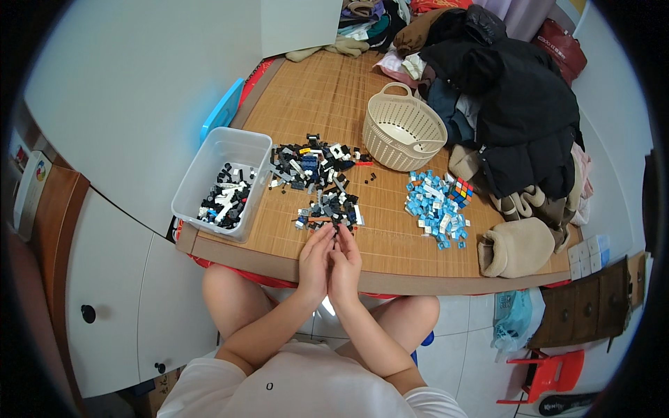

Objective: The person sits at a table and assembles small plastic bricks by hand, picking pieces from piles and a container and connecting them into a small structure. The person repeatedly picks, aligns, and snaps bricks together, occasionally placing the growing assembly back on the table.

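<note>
Both hands meet at the mat's near edge, just below a small heap of toy building bricks in black, grey and white. My left hand and my right hand are cupped against each other, fingers curved together and pointing away from me. Something dark shows between the fingertips, but the fingers hide what it is. Behind the small heap spreads a larger brick pile. To the left stands a clear plastic box with black, white and grey bricks in it.
Right of the piles lie blue-and-white small pieces beside a puzzle cube. Behind them stands a beige basket. Dark clothes heap at the right, and a rolled beige garment lies nearer. A blue lid leans behind the box.
</note>
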